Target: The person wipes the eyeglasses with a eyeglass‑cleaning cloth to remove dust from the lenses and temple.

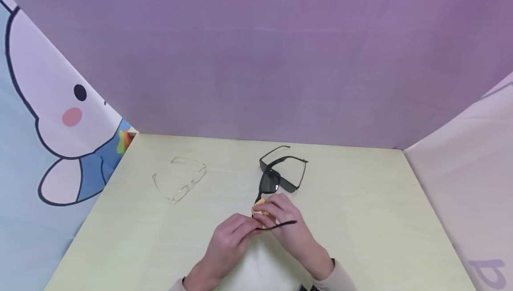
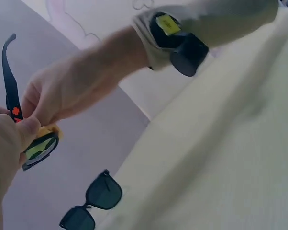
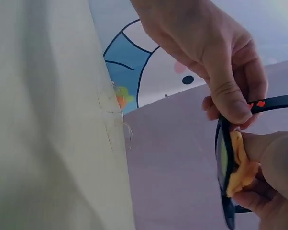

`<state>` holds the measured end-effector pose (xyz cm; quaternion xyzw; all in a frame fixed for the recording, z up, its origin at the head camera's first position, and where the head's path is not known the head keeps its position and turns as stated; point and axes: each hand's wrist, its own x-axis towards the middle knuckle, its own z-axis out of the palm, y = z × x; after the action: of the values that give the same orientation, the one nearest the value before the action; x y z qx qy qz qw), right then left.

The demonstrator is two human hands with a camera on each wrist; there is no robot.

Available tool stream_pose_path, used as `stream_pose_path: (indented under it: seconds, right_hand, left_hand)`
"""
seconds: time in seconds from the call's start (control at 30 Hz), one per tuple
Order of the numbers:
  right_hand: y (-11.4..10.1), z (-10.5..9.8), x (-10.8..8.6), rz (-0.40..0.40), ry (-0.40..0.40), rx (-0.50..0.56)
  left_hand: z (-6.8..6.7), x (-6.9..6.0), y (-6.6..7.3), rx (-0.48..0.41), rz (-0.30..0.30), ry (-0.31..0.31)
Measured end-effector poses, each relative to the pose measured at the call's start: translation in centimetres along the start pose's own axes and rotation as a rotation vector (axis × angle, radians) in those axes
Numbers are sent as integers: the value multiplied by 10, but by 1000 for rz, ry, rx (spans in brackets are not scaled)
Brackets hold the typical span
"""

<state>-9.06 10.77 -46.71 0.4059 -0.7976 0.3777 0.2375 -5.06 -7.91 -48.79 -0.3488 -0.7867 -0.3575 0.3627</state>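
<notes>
My left hand grips a pair of black sunglasses near the hinge, where red marks show on the temple. The right hand pinches an orange cloth against one lens of that pair. One temple of the held sunglasses points right, below the right hand's fingers. Behind them in the head view, a second pair of black sunglasses lies on the table, partly covered by the held pair. It also shows in the left wrist view, lenses apart from both hands.
Thin clear-framed glasses lie unfolded on the left of the pale table. A purple cloth wall closes the back. Printed cloth hangs at the left and a pale cloth at the right.
</notes>
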Motion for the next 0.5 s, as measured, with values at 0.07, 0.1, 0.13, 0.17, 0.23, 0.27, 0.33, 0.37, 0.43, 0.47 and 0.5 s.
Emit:
stream_pose_path:
  seconds: [0.07, 0.1, 0.13, 0.17, 0.23, 0.27, 0.33, 0.37, 0.43, 0.47, 0.5]
  right_hand:
    - [-1, -4, -2, 3, -76, 47]
    - [-1, -7, -2, 8, -119, 57]
    - [-1, -10, -3, 21, -164, 67]
    - [-2, -12, -4, 46, -203, 84]
    - [-2, -14, -6, 107, -243, 121]
    - [-2, -14, -7, 119, -233, 134]
    - [-1, -10, -9, 122, -172, 126]
    - [0, -7, -10, 113, -130, 112]
    - [2, -2, -11, 67, -39, 53]
    - [4, 1, -11, 47, 0, 20]
    - [5, 3, -12, 33, 31, -10]
  left_hand:
    - [1, -2, 0, 58, 24, -13]
    - [1, -4, 0, 70, 21, -17]
    - [1, -5, -1, 76, 23, -17]
    - [1, -6, -1, 82, 22, -19]
    - [2, -8, -2, 87, 27, -19]
    - [2, -9, -3, 84, 31, -17]
    - [3, -9, -5, 79, 45, -17]
    - [4, -10, -5, 77, 48, -19]
    - [5, -10, -6, 69, 53, -18]
    - [5, -10, -6, 66, 53, -18]
    - [6, -10, -6, 66, 52, -16]
